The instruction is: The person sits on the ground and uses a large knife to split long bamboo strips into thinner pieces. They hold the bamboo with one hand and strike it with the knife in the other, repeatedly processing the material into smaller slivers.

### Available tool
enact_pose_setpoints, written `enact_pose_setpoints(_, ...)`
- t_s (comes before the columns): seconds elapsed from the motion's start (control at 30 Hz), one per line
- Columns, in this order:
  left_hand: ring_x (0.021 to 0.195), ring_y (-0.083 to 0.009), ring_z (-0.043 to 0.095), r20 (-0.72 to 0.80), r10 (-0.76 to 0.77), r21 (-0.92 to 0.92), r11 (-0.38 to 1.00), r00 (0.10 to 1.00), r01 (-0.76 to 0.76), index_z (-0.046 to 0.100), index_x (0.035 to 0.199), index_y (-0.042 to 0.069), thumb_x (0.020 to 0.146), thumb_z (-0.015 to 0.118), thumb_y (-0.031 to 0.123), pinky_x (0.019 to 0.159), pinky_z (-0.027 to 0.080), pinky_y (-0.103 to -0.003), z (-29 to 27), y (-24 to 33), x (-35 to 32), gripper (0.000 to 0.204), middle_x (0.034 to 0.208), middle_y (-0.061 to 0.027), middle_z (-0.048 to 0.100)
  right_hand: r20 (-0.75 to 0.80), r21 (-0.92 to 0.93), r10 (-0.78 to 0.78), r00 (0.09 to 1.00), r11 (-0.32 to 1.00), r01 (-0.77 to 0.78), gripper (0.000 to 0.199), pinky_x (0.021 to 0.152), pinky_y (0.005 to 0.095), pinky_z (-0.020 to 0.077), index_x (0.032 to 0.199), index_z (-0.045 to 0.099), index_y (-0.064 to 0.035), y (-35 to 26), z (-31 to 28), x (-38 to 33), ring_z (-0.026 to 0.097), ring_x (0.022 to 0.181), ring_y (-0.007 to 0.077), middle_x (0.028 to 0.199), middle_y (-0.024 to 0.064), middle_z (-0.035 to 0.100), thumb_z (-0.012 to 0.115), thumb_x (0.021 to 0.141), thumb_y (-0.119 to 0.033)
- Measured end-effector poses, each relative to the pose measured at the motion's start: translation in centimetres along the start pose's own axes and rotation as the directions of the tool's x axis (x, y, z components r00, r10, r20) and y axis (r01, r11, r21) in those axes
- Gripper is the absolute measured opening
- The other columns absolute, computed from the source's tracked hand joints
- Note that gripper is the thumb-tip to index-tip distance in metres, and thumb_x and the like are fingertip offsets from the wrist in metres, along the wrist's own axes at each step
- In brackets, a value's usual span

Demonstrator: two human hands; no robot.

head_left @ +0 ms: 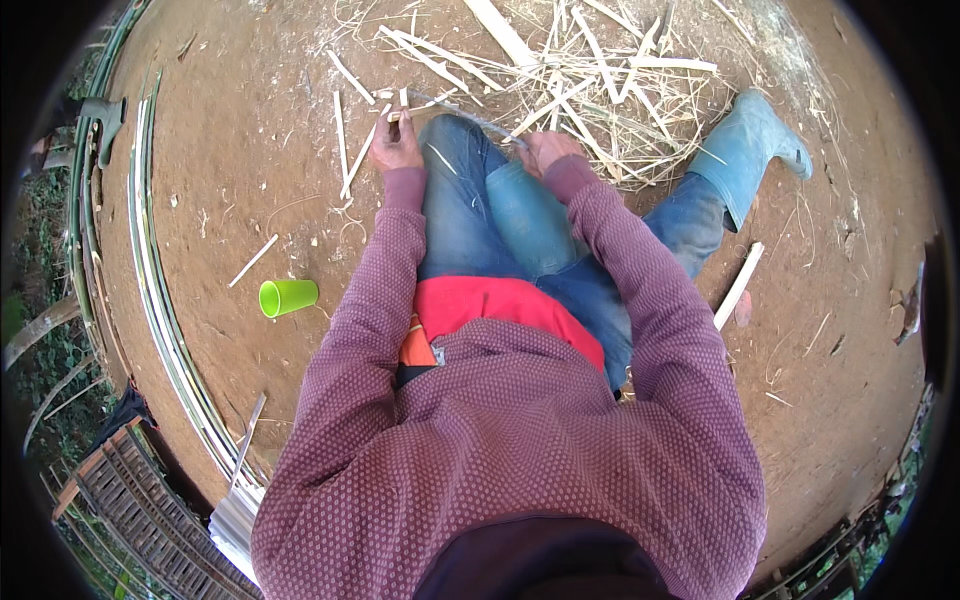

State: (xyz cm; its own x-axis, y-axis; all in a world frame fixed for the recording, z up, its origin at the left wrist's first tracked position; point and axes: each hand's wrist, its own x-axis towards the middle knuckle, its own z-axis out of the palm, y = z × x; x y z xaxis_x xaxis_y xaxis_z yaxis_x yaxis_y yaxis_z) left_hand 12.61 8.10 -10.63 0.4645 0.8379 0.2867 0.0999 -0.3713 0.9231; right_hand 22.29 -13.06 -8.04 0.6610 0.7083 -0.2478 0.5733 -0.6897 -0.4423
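Your hands are apart, either side of your bent knee. The left hand pinches a slim pale strip, which points rightward from the fingertips. The right hand is curled around the near end of a grey blade slanting forward and left, toward the strip; whether they touch, you cannot tell.

- We see a purple sweater with tiny pale dots all over.
- We see blue jeans, lighter in some spots.
- We see a blue-green boot.
- We spot a lime-green cup.
- We see a bright red cloth.
- We see creamy yellow sticks and brown dirt.
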Motion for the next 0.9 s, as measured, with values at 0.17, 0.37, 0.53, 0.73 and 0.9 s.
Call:
enact_pose_setpoints(0.17,0.069,-0.0120,0.061,-0.014,0.049,0.018,0.999,0.999,-0.049,0.063,0.096,0.001,0.083,0.061,0.007,0.065,0.049,-0.025,0.2,-0.2,-0.3,0.015,0.079,-0.0091,0.065,0.042,0.007,0.035,0.999,0.999,-0.035,0.032,0.071,0.0421,0.0506,0.091,0.064,-0.0051,-0.4,-0.4,0.5,0.064,0.076,0.0312,0.077,0.0169,0.064,0.046,0.089,-0.033)
enact_pose_setpoints(0.37,0.061,-0.0050,0.052,-0.047,0.096,0.102,0.991,0.994,-0.090,0.061,0.088,-0.001,0.085,0.061,0.008,0.054,0.042,-0.020,0.0,1.1,-0.3,0.009,0.071,-0.0014,0.061,-0.006,0.010,-0.102,0.995,0.995,0.102,0.030,0.073,0.0417,0.0507,0.088,0.063,-0.0023,-0.3,-0.2,0.6,0.064,0.081,0.0308,0.084,0.0168,0.065,0.048,0.087,-0.028)
enact_pose_setpoints(0.53,0.062,-0.0061,0.053,-0.072,-0.023,-0.042,0.999,0.997,0.020,0.060,0.089,-0.001,0.086,0.058,0.007,0.055,0.042,-0.021,-0.1,0.6,0.6,0.008,0.072,-0.0023,0.061,0.131,-0.037,0.100,0.986,0.995,-0.096,0.026,0.077,0.0404,0.0507,0.092,0.064,-0.0044,1.4,-0.1,3.0,0.064,0.084,0.0305,0.090,0.0174,0.065,0.048,0.087,-0.024)
enact_pose_setpoints(0.73,0.063,-0.0069,0.053,-0.106,-0.020,-0.079,0.997,0.994,0.011,0.061,0.087,-0.001,0.085,0.058,0.007,0.055,0.043,-0.022,-0.7,-0.4,1.0,0.008,0.072,-0.0029,0.061,0.118,-0.038,0.131,0.984,0.991,-0.128,0.027,0.078,0.0408,0.0504,0.099,0.064,-0.0068,2.6,1.2,2.6,0.064,0.087,0.0298,0.093,0.0159,0.065,0.051,0.085,-0.027)
enact_pose_setpoints(0.9,0.068,-0.0126,0.060,-0.281,-0.204,-0.355,0.930,0.938,0.096,0.059,0.082,0.002,0.085,0.058,0.007,0.059,0.053,-0.025,-4.9,-0.4,3.4,0.006,0.077,-0.0062,0.062,0.188,-0.005,0.242,0.952,0.970,-0.245,0.033,0.082,0.0399,0.0490,0.105,0.062,-0.0063,1.1,0.2,1.9,0.061,0.096,0.0308,0.100,0.0175,0.063,0.052,0.085,-0.030)
